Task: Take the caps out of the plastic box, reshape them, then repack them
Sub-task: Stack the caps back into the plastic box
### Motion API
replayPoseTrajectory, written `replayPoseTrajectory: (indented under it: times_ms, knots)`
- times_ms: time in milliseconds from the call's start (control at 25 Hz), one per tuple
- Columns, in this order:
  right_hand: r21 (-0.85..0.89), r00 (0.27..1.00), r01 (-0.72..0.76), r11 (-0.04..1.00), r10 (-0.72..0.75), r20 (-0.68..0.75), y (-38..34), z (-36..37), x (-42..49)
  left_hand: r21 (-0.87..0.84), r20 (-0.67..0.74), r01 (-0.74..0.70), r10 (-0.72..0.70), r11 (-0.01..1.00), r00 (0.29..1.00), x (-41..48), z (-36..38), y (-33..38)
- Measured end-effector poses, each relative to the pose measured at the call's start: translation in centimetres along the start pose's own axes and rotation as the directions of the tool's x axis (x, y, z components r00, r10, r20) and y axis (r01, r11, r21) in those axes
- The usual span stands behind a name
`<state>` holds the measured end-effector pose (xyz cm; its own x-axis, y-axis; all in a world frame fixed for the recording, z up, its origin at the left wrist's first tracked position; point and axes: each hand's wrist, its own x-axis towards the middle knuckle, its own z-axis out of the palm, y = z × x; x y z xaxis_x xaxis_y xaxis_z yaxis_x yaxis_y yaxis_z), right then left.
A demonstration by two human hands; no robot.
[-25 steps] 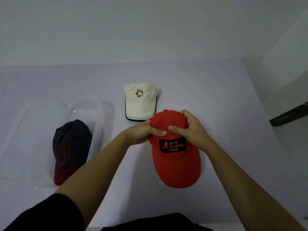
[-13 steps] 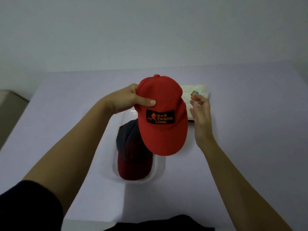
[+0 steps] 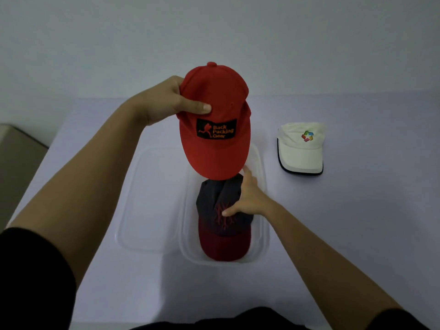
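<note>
My left hand (image 3: 166, 101) grips the crown of a red cap (image 3: 215, 125) with a black "Back Packing Gear" patch, holding it in the air above the clear plastic box (image 3: 262, 210). Inside the box lies a dark navy cap (image 3: 221, 210) with a maroon brim, brim toward me. My right hand (image 3: 247, 198) rests on that navy cap's crown, fingers spread and thumb on its front. A cream cap (image 3: 301, 148) with a colourful logo lies on the table to the right of the box.
The box's clear lid (image 3: 147, 198) lies flat just left of the box. All sit on a pale lilac table (image 3: 357, 234). A grey-brown surface (image 3: 16, 158) shows beyond the table's left edge. A plain wall stands behind.
My left hand has lifted the red cap off the table and carried it over the box. My right hand let go of it and dropped onto the navy cap in the box.
</note>
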<state>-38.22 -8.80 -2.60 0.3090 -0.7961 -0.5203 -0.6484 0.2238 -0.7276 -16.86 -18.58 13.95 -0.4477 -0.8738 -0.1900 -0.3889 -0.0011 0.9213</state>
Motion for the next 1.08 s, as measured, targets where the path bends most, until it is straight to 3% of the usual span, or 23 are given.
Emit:
replayPoseTrajectory:
  times_ms: [80,160,360,560,720,920,1080]
  knots:
    - [0.010,0.994,-0.068,0.998,0.067,0.091,-0.3,-0.2,0.8,0.007,-0.020,-0.015,0.015,1.000,1.000,0.4,0.3,-0.3]
    - [-0.032,0.995,-0.045,0.998,0.048,0.091,-0.3,-0.5,1.0,0.007,-0.033,-0.030,0.030,1.000,0.999,0.7,0.3,-0.8]
    - [-0.138,0.982,0.186,0.973,-0.180,0.057,-1.2,-0.6,-2.3,-0.021,-0.068,-0.042,0.040,0.999,0.997,1.3,-0.2,-1.4]
    - [-0.345,0.953,0.299,0.890,-0.299,0.055,-1.8,1.3,-5.7,0.031,0.047,0.082,-0.083,0.996,0.995,3.0,1.7,-4.6]
    - [-0.321,0.967,0.234,0.918,-0.253,-0.019,-1.4,1.3,-6.0,-0.004,0.248,0.246,-0.237,0.969,0.939,2.5,5.5,-9.5]
    - [-0.221,0.984,0.151,0.964,-0.167,-0.055,-0.6,1.1,-4.5,-0.060,0.340,0.335,-0.296,0.940,0.892,1.4,7.6,-13.0]
    - [-0.238,0.987,0.140,0.961,-0.153,-0.038,-0.1,0.6,-3.1,-0.127,0.413,0.453,-0.368,0.883,0.833,2.1,8.1,-13.9]
